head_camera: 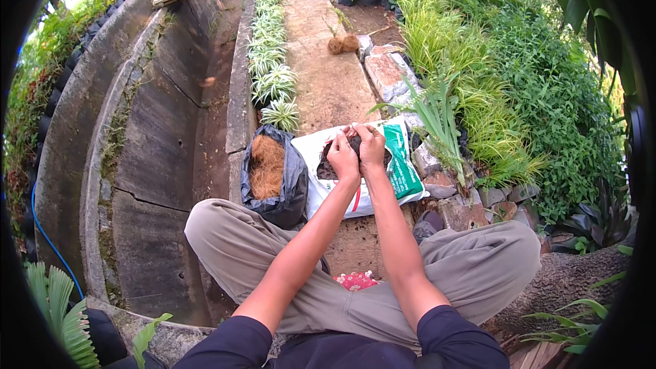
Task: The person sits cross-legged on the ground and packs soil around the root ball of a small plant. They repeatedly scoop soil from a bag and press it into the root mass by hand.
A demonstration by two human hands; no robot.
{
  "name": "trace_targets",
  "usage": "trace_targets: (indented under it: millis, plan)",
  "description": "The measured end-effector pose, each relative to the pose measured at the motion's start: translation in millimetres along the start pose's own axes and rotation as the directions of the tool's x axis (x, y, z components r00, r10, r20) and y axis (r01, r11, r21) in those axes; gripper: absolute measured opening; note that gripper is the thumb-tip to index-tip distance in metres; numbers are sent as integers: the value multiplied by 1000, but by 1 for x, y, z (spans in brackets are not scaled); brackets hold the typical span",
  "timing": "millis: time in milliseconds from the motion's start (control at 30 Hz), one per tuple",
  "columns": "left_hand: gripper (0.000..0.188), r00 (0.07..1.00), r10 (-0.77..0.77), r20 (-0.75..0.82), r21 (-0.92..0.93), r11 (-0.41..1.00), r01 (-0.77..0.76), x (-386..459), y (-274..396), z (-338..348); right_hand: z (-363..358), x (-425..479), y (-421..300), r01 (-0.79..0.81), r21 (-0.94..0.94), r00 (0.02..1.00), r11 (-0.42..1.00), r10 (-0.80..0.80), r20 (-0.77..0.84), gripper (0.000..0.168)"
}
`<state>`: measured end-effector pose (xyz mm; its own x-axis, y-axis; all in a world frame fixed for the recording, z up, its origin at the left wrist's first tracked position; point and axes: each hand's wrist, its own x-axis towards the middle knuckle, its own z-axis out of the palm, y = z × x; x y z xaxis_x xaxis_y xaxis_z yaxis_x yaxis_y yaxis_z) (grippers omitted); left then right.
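Note:
My left hand [344, 156] and my right hand [371, 146] meet over the cut opening of a white and green plastic soil bag [333, 210]. Between them they cup a clump of dark soil [354, 143]; the fingertips nearly touch at its far side. More dark soil [326, 168] shows in the bag's opening around my hands. Just left of the bag stands a black plastic bag [296, 179] with brown coconut fibre [266, 166] inside.
Two brown fibre balls [343, 44] with plant stems lie farther up the paved path [328, 82]. Cut long-leaved plants [441, 118] rest on the stone edging [384, 72] at right. Potted striped plants [271, 82] line the left side, beside a deep concrete channel [159, 133].

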<state>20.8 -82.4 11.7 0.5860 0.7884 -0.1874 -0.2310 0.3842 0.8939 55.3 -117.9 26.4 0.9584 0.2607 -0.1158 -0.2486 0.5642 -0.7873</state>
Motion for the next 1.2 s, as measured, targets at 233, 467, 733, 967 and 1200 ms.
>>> trace_targets:
  millis: [233, 467, 733, 967, 1200]
  plan:
    - [52, 911, -412, 16, -200, 891, 407, 12, -1, -9, 2, -2, 6, -37, -255, 978, 966, -16, -206, 29]
    - [65, 813, -476, 336, -191, 811, 554, 11, 21, -3, -27, 14, -5, 228, -438, 967, 870, -151, 205, 35]
    - [71, 665, -627, 406, -161, 667, 728, 3, 45, -7, -1, -6, -20, 268, -218, 913, 938, -175, 369, 26]
    - [64, 690, -711, 135, -385, 604, 698, 30, 25, -21, 19, -18, -13, 79, -291, 976, 953, -15, 215, 13]
    - [63, 656, -737, 162, -402, 558, 726, 30, 17, -16, 12, -10, -2, 32, -205, 999, 978, -33, -3, 16]
